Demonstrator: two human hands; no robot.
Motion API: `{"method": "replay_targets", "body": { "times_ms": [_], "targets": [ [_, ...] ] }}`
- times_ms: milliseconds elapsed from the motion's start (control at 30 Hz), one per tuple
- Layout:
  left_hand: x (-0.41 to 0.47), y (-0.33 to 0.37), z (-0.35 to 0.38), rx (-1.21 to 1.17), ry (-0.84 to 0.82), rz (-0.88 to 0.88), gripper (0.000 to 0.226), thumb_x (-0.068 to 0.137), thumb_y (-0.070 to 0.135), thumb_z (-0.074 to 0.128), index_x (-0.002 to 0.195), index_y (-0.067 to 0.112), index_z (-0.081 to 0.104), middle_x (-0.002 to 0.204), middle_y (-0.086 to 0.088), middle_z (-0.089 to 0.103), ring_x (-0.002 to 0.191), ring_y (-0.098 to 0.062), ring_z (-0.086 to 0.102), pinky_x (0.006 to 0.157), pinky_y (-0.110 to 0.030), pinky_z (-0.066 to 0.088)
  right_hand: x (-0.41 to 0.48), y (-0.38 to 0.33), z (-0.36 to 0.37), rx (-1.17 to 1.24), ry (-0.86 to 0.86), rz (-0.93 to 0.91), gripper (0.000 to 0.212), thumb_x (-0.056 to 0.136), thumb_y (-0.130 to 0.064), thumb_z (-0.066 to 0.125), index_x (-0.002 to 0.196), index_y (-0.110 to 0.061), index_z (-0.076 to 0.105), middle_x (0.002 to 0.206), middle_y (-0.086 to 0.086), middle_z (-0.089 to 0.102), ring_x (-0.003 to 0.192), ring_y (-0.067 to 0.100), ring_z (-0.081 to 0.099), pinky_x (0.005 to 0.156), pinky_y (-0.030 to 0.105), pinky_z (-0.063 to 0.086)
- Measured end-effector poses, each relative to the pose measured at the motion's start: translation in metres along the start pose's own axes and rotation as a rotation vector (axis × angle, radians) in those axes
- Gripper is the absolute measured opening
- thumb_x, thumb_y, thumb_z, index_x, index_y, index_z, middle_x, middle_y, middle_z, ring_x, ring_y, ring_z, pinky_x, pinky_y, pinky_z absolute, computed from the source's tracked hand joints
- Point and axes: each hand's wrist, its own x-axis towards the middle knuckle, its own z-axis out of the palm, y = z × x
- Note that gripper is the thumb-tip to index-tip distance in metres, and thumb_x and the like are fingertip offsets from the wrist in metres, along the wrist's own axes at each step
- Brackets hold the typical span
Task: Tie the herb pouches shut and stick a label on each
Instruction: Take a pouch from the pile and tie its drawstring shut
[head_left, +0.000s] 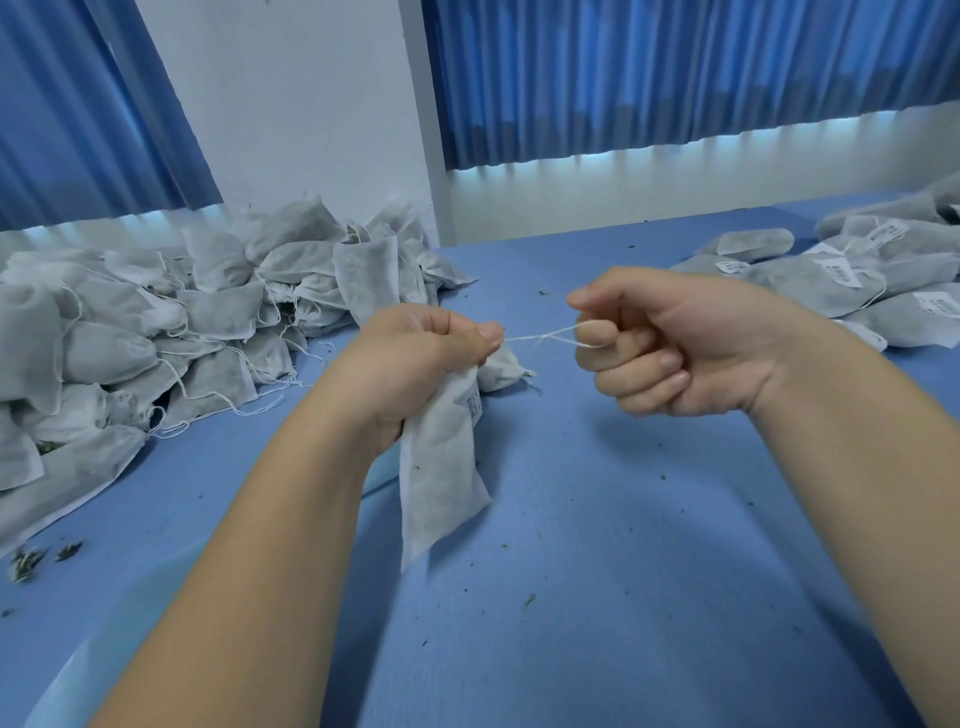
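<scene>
A white non-woven fabric herb pouch is held over the middle of the blue tabletop. Its long axis hangs nearly upright, with the bottom corner towards the near edge. Its gathered neck is clenched in the left hand, and a small printed label is seen just below that grip. From the neck a thin white drawstring runs taut and roughly level to the right. There it is looped over the curled forefinger of the right hand and pinched.

Tightening is judged to call for a further pull rightwards, where bare tabletop leaves room. A heap of loose-stringed white pouches lies by the far left edge. Flat labelled pouches lie by the far right edge.
</scene>
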Motion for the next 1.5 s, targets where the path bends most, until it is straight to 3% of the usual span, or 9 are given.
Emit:
{"method": "replay_targets", "body": {
  "times_ms": [200, 433, 633, 867, 1033, 1100, 1300, 1400, 1500],
  "targets": [
    [0.002, -0.004, 0.001, 0.009, 0.015, -0.014, 0.026, 0.088, 0.023, 0.071, 0.063, 0.016, 0.067, 0.051, 0.005, 0.058, 0.042, -0.006, 0.049, 0.052, -0.023, 0.038, 0.004, 0.006, 0.007, 0.061, -0.031, -0.172, 0.024, 0.072, -0.033, 0.065, 0.057, -0.018, 0.055, 0.058, -0.006, 0.019, 0.044, 0.007, 0.021, 0.042, 0.018, 0.017],
    [0.002, -0.009, 0.007, 0.020, -0.013, 0.047, 0.027, 0.092, 0.029, 0.067, 0.066, 0.021, 0.072, 0.061, 0.009, 0.065, 0.050, -0.002, 0.056, 0.057, -0.020, 0.044, 0.009, 0.003, -0.003, 0.187, 0.275, -0.107, 0.031, 0.078, -0.024, 0.061, 0.054, -0.020, 0.042, 0.055, -0.007, 0.019, 0.041, 0.008, 0.022, 0.040, 0.018, 0.017],
    [-0.002, -0.011, 0.013, -0.107, -0.436, -0.085, 0.025, 0.079, 0.025, 0.070, 0.098, 0.009, 0.073, 0.089, -0.005, 0.074, 0.079, -0.013, 0.069, 0.070, -0.020, 0.055, 0.009, 0.004, -0.014, 0.401, 0.508, -0.210, 0.030, 0.088, -0.021, 0.054, 0.062, -0.018, 0.040, 0.056, -0.005, 0.025, 0.045, 0.010, 0.027, 0.044, 0.019, 0.021],
    [-0.003, -0.018, 0.020, 0.149, -0.645, -0.176, 0.023, 0.077, 0.034, 0.069, 0.085, 0.013, 0.074, 0.089, -0.004, 0.074, 0.084, -0.016, 0.070, 0.083, -0.030, 0.054, 0.007, 0.001, -0.013, 0.446, 0.565, -0.342, 0.028, 0.089, -0.019, 0.054, 0.064, -0.018, 0.042, 0.055, -0.006, 0.031, 0.044, 0.009, 0.033, 0.044, 0.018, 0.024],
    [0.004, -0.022, 0.035, -0.008, -0.254, -0.153, 0.029, 0.090, 0.045, 0.066, 0.090, 0.016, 0.072, 0.090, -0.001, 0.076, 0.086, -0.020, 0.071, 0.087, -0.038, 0.052, 0.009, 0.001, 0.001, 0.178, 0.605, -0.495, 0.020, 0.089, -0.015, 0.061, 0.070, -0.014, 0.054, 0.059, -0.002, 0.046, 0.049, 0.012, 0.045, 0.045, 0.021, 0.032],
    [0.006, -0.021, 0.038, 0.028, -0.101, -0.110, 0.037, 0.091, 0.053, 0.060, 0.082, 0.019, 0.070, 0.079, 0.004, 0.073, 0.077, -0.018, 0.069, 0.073, -0.032, 0.051, 0.011, 0.003, 0.010, 0.039, 0.567, -0.500, 0.015, 0.088, -0.013, 0.063, 0.073, -0.013, 0.059, 0.060, -0.003, 0.053, 0.051, 0.014, 0.050, 0.047, 0.022, 0.036],
    [0.009, -0.022, 0.036, 0.203, 0.171, -0.057, 0.037, 0.094, 0.047, 0.051, 0.073, 0.019, 0.064, 0.072, 0.004, 0.067, 0.067, -0.016, 0.060, 0.065, -0.030, 0.042, 0.022, 0.019, 0.036, -0.754, 0.574, -0.608, 0.013, 0.082, -0.010, 0.068, 0.076, -0.021, 0.072, 0.062, -0.016, 0.060, 0.060, -0.005, 0.053, 0.059, 0.007, 0.038],
    [0.011, -0.020, 0.034, 0.061, 0.150, -0.091, 0.030, 0.098, 0.034, 0.049, 0.085, 0.014, 0.067, 0.079, -0.002, 0.069, 0.076, -0.021, 0.063, 0.071, -0.034, 0.047, 0.025, 0.025, 0.040, -0.965, 0.588, -0.679, 0.016, 0.082, -0.010, 0.067, 0.089, -0.022, 0.076, 0.081, -0.010, 0.062, 0.074, 0.003, 0.055, 0.074, 0.016, 0.043],
    [0.009, -0.015, 0.031, -0.390, -0.114, -0.176, 0.029, 0.098, 0.022, 0.044, 0.094, 0.009, 0.070, 0.087, -0.004, 0.074, 0.079, -0.019, 0.071, 0.071, -0.030, 0.057, 0.027, 0.027, 0.038, -0.986, 0.613, -0.730, 0.016, 0.083, -0.010, 0.066, 0.090, -0.021, 0.076, 0.084, -0.005, 0.062, 0.081, 0.009, 0.055, 0.081, 0.027, 0.044]
  ]
}}
